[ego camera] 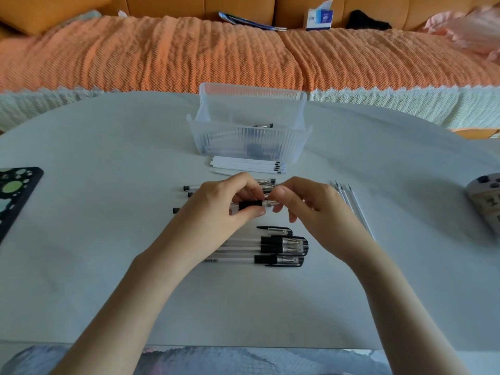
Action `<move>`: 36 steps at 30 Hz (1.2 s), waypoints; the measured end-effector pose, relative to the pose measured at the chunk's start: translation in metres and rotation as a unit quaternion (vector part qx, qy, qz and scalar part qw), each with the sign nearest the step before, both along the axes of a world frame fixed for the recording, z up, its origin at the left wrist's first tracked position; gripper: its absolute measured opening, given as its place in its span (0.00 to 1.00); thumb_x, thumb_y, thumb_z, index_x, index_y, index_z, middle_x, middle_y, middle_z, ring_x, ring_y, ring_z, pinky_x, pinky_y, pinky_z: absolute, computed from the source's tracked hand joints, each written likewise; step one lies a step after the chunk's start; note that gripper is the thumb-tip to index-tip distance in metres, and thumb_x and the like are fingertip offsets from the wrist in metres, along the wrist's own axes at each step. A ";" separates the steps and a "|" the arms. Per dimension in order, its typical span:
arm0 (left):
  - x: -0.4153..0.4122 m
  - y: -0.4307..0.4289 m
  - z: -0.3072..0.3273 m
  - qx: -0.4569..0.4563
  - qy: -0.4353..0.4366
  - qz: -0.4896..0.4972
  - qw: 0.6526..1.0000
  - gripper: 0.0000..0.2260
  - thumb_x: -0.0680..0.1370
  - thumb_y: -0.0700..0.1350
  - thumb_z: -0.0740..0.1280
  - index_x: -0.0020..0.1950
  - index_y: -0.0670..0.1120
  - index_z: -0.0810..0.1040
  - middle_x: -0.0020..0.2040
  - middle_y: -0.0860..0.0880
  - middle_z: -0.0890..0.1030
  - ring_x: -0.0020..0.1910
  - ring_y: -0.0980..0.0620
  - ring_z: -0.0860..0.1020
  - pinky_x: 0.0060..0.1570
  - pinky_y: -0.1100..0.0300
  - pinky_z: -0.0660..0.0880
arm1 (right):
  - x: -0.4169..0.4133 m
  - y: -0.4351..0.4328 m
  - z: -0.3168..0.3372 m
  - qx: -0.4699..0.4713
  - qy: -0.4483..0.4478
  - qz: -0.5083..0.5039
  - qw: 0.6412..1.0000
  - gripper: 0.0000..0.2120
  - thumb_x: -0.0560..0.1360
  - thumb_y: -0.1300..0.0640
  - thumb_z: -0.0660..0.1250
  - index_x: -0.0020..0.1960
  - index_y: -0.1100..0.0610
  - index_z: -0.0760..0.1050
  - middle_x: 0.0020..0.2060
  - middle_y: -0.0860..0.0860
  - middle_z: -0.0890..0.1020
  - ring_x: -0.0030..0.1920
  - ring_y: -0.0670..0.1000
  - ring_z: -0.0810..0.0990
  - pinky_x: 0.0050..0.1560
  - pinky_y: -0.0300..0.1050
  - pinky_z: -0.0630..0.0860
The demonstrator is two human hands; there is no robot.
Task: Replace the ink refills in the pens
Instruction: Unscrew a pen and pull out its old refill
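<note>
Pen [250, 204] sits mid-frame between both my hands, low over the worktop [108, 212]; I can't tell if it touches. Its long axis runs left-right, with the metal tip cone [271, 203] pointing to my right. My left hand [221, 201] is curled round the barrel, thumb and fingers clamped on the black rubber grip. My right hand [303, 201] pinches the tip cone between thumb and forefinger, the other fingers loosely bent and holding nothing else. The tip end lies on the right hand's side, so the right is the nearer hand for the twist about the long axis while the left braces the barrel. I judge this to be the tip-cone step, but can't tell screwing on from off, or whether a refill is inside. Just behind the hands lie uncapped pens [266, 182], parallel, their black end plugs sticking out past my left hand. On the near side is a row of capped pens [284, 246], caps to the right, with a loose cap [274, 230] just beyond them. Thin refills [351, 204] lie fanned just beside my right hand, points away from me. Farther off, a bundle of white refills [246, 164] lies against the front of a clear ribbed basket [249, 143]. A dark patterned case [13, 190] is at the left edge, a grey device [487, 201] at the right, and an orange-covered sofa [189, 55] beyond.
</note>
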State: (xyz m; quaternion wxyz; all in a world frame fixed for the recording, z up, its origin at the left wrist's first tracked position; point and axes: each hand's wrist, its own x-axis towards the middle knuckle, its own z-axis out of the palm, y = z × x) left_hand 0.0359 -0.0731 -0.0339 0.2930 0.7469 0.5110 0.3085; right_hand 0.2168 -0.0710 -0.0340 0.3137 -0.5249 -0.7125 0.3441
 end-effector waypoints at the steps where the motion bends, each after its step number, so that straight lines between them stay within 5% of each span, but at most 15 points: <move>1: 0.000 0.000 0.000 -0.002 -0.002 0.001 1.000 0.07 0.71 0.46 0.73 0.44 0.52 0.76 0.42 0.61 0.82 0.45 0.67 0.78 0.47 0.73 0.71 | 0.000 0.000 0.000 0.000 0.001 0.005 1.000 0.09 0.74 0.44 0.64 0.42 0.49 0.78 0.34 0.42 0.80 0.32 0.41 0.75 0.33 0.32 0.69; 4: 0.000 0.001 -0.001 -0.002 -0.003 -0.003 1.000 0.07 0.71 0.46 0.73 0.44 0.53 0.76 0.42 0.60 0.82 0.45 0.66 0.78 0.48 0.70 0.72 | 0.000 0.000 -0.001 -0.004 0.009 0.010 1.000 0.03 0.73 0.50 0.68 0.42 0.49 0.78 0.36 0.43 0.81 0.34 0.42 0.75 0.36 0.37 0.70; 16: -0.001 0.002 -0.005 0.006 0.020 0.018 1.000 0.07 0.71 0.49 0.72 0.46 0.53 0.77 0.41 0.59 0.82 0.44 0.63 0.79 0.48 0.62 0.74 | 0.003 0.001 -0.002 -0.011 -0.028 -0.017 0.999 0.10 0.76 0.48 0.62 0.40 0.51 0.76 0.34 0.45 0.81 0.32 0.42 0.74 0.33 0.30 0.69; 21: -0.009 0.004 -0.002 0.015 0.035 0.045 0.998 0.05 0.71 0.51 0.71 0.45 0.55 0.78 0.41 0.58 0.81 0.45 0.60 0.79 0.48 0.55 0.75 | 0.019 0.002 -0.007 -0.058 -0.111 0.044 0.991 0.03 0.70 0.50 0.72 0.42 0.47 0.79 0.40 0.43 0.79 0.37 0.46 0.74 0.38 0.34 0.69; 27: -0.008 0.002 0.000 0.014 0.046 0.047 0.998 0.04 0.71 0.53 0.70 0.45 0.58 0.79 0.39 0.63 0.79 0.45 0.65 0.77 0.46 0.62 0.74 | 0.016 0.002 -0.011 -0.034 -0.152 0.058 0.986 0.03 0.71 0.54 0.72 0.43 0.49 0.79 0.40 0.43 0.77 0.40 0.44 0.75 0.40 0.34 0.69; 32: -0.009 0.002 0.001 0.010 0.043 0.043 0.998 0.04 0.71 0.52 0.71 0.45 0.58 0.80 0.40 0.63 0.80 0.44 0.65 0.78 0.47 0.60 0.75 | 0.022 0.005 -0.005 -0.009 -0.064 -0.006 0.998 0.07 0.69 0.59 0.73 0.42 0.50 0.76 0.37 0.43 0.81 0.38 0.42 0.77 0.38 0.28 0.68; 36: -0.009 0.003 0.001 0.014 0.045 0.042 0.998 0.04 0.71 0.52 0.72 0.45 0.58 0.80 0.40 0.63 0.80 0.44 0.64 0.78 0.48 0.58 0.76 | 0.029 0.008 0.000 -0.012 -0.015 -0.040 0.999 0.07 0.69 0.59 0.73 0.42 0.49 0.78 0.35 0.43 0.81 0.36 0.44 0.77 0.40 0.35 0.72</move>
